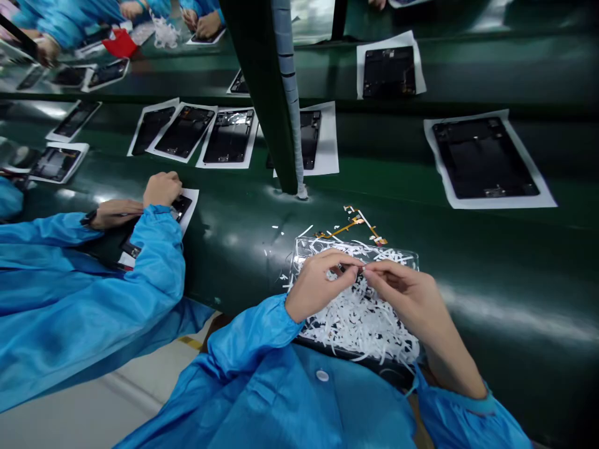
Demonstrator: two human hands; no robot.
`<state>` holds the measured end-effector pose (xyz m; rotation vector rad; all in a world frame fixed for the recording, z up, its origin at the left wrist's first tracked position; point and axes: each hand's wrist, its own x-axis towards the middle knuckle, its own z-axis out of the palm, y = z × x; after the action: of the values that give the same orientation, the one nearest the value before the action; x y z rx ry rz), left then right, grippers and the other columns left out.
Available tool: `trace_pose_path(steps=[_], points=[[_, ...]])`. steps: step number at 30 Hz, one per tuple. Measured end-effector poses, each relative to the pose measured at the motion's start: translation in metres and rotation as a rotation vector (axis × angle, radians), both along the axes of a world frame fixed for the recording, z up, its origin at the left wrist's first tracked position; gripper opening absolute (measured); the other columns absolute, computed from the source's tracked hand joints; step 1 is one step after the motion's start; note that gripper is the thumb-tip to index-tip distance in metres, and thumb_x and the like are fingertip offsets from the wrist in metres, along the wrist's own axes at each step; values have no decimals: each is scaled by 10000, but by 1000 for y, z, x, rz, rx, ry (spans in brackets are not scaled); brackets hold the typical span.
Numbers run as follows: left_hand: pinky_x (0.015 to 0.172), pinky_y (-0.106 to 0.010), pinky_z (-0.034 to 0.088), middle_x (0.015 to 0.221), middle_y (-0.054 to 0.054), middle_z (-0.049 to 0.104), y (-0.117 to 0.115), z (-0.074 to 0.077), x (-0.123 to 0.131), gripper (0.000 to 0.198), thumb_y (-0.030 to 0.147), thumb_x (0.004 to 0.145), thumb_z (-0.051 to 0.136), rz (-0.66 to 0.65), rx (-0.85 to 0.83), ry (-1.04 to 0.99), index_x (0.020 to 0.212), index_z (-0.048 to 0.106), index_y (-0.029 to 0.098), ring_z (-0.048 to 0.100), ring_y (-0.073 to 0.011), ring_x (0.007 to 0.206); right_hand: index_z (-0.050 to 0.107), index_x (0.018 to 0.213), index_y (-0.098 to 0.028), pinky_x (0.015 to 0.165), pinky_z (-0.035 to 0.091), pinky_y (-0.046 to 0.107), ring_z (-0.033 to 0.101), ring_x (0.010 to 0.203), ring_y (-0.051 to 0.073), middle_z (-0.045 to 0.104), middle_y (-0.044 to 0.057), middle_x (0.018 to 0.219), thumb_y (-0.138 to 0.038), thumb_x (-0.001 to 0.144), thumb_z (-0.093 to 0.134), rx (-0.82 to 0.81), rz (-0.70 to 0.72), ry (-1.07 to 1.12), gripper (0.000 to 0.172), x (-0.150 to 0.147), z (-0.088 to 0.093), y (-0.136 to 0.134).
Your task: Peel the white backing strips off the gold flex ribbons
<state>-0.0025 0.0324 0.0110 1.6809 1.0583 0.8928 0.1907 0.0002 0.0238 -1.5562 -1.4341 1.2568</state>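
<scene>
My left hand (322,284) and my right hand (406,292) meet fingertip to fingertip above a clear plastic tray (414,257). Both are closed in a pinch. Something tiny, partly dark and partly white, shows between the fingertips, too small to name. The tray below is heaped with thin white strips and scraps (358,324). Just beyond its far rim, orange flex cables (347,227) with white bits on them lie on the green bench.
Black device panels on white sheets, one at the right (484,159), lie along the green bench (505,274). A dark post (264,93) with a wrapped cable rises ahead. Left of me, a co-worker's hands (161,188) handle another panel. More people work across the bench.
</scene>
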Motion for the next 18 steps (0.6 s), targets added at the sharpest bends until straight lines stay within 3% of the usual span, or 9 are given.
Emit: trace_pose_path(steps=[2,4,7,10,18], points=[[743,-287,601,956,-38,746,0,2,2,134,172,932,624,39,29,16,988,739,211,699,-157,884,743,937,-222,545,490,260,603,617,150,680,25,732,-460,877,701,3,-21,12,249,-1,2,1],[734,-281,598,1003,-45,746,0,3,2,173,161,948,597,107,121,43,1050,727,213,698,-147,877,749,916,-223,530,492,254,600,576,142,667,13,671,-457,868,712,-2,-53,34,241,-1,3,1],[747,-307,595,1014,-53,730,-4,2,0,189,198,953,601,210,438,183,1115,698,214,692,-153,859,757,930,-220,541,505,258,598,536,139,640,-5,584,-450,891,692,-19,-79,79,241,-1,2,-1],[701,-308,568,902,-35,723,-9,0,0,142,237,928,653,190,690,365,1059,699,207,675,-163,799,763,977,-214,568,520,265,618,553,144,655,-2,591,-439,904,684,-37,-84,126,249,-2,2,-3],[659,-292,521,829,-13,715,-9,-1,5,50,182,910,643,203,762,440,949,672,192,659,-154,738,753,1009,-219,582,516,265,619,575,144,659,-6,615,-441,903,689,-70,-81,182,254,-12,1,-4]])
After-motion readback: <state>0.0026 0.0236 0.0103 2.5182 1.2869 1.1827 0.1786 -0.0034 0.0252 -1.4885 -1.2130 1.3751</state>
